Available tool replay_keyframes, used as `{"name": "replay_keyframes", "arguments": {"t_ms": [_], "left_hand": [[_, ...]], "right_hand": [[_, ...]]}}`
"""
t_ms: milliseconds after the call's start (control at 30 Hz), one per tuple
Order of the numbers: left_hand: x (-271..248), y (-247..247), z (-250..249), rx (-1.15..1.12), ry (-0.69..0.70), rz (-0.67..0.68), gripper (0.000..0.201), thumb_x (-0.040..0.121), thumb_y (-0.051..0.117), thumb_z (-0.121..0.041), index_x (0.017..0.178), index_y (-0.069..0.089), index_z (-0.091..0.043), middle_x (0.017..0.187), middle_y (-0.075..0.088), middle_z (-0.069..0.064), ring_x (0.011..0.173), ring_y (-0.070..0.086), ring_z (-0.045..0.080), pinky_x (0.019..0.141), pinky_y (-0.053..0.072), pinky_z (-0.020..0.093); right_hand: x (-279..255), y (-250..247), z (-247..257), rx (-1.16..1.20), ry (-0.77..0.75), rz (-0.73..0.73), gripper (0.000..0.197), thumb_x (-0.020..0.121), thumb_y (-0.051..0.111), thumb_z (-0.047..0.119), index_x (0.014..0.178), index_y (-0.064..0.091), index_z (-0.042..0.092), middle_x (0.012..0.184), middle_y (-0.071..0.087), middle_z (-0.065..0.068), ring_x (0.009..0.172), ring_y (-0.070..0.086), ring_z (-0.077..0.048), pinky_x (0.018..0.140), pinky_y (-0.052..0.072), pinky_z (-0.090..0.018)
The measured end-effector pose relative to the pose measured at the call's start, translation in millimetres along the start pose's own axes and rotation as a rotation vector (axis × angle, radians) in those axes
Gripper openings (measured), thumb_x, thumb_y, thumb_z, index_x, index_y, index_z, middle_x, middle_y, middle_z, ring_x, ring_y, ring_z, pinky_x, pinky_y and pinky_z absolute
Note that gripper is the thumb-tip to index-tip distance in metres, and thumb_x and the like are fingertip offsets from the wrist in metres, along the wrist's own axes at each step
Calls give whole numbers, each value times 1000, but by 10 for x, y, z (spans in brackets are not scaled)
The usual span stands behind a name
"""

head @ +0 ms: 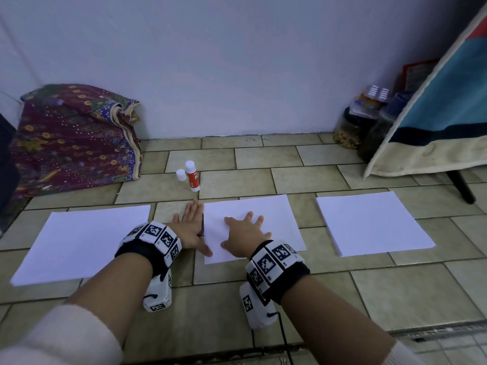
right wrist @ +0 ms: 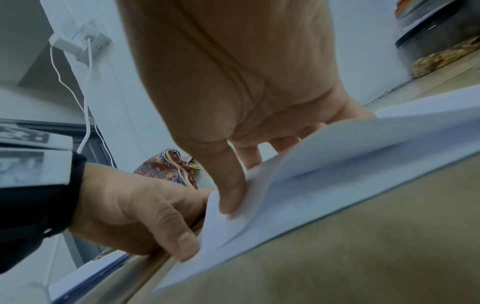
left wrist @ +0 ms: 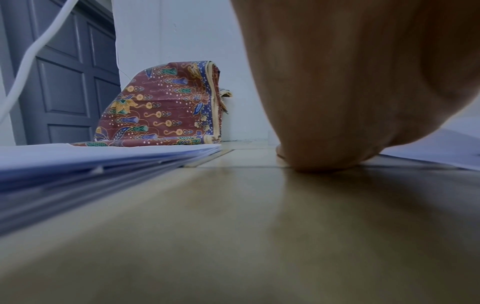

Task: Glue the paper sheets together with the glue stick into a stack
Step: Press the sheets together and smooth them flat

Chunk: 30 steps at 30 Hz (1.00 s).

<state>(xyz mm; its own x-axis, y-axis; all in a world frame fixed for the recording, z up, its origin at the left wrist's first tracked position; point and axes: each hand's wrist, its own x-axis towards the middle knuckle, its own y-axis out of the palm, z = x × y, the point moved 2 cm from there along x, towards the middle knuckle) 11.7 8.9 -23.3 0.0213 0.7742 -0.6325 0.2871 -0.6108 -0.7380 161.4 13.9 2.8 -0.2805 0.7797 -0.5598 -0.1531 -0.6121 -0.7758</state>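
Note:
A white middle sheet lies on the tiled floor between a left paper stack and a right paper stack. My right hand presses on the middle sheet with fingers spread. In the right wrist view its thumb bears on the sheet, whose near left corner curls up. My left hand lies flat on the floor at the sheet's left edge, thumb touching that edge. The red and white glue stick stands uncapped behind my hands, with its white cap beside it.
A folded batik cloth lies against the wall at the back left. Jars and a draped blue cloth on a dark leg stand at the back right. A grey door is at the left.

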Motion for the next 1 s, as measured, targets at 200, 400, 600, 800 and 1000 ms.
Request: {"name": "replay_keyframes", "arguments": {"t_ms": [200, 400, 600, 800, 1000], "left_hand": [[-2, 0, 23, 39, 12, 21, 135, 75, 78, -43, 143, -32, -5, 149, -41, 9, 139, -35, 24, 116, -13, 50], [-27, -15, 16, 61, 10, 39, 136, 75, 77, -44, 142, -33, -4, 149, -41, 10, 139, -35, 25, 116, -13, 50], [17, -7, -34, -11, -35, -17, 113, 88, 63, -42, 147, -26, -6, 152, -36, 10, 142, -30, 24, 116, -11, 47], [1, 3, -24, 21, -31, -6, 116, 87, 64, -43, 145, -28, -5, 151, -37, 11, 142, -30, 26, 116, -11, 48], [-6, -5, -28, 16, -29, -1, 116, 87, 66, -39, 145, -28, -5, 152, -37, 11, 142, -30, 26, 116, -11, 47]], "right_hand": [[-9, 0, -17, -1, -18, 19, 72, 92, 58, 33, 150, 16, 34, 158, -13, -17, 143, -14, -45, 111, 10, -67], [-4, 16, -24, -14, -22, 5, 74, 91, 60, 24, 150, 16, 32, 158, -12, -17, 143, -14, -44, 111, 9, -67], [6, 15, -36, -11, -27, -9, 70, 91, 58, 16, 148, 21, 31, 158, -10, -17, 143, -12, -45, 111, 10, -67], [-14, 8, -22, -16, -29, 5, 82, 85, 69, 29, 150, 18, 29, 158, -10, -17, 143, -12, -45, 111, 12, -67], [-6, 9, -26, -22, -26, 5, 88, 82, 72, 33, 150, 17, 29, 158, -9, -17, 143, -11, -45, 111, 13, -67]]}}
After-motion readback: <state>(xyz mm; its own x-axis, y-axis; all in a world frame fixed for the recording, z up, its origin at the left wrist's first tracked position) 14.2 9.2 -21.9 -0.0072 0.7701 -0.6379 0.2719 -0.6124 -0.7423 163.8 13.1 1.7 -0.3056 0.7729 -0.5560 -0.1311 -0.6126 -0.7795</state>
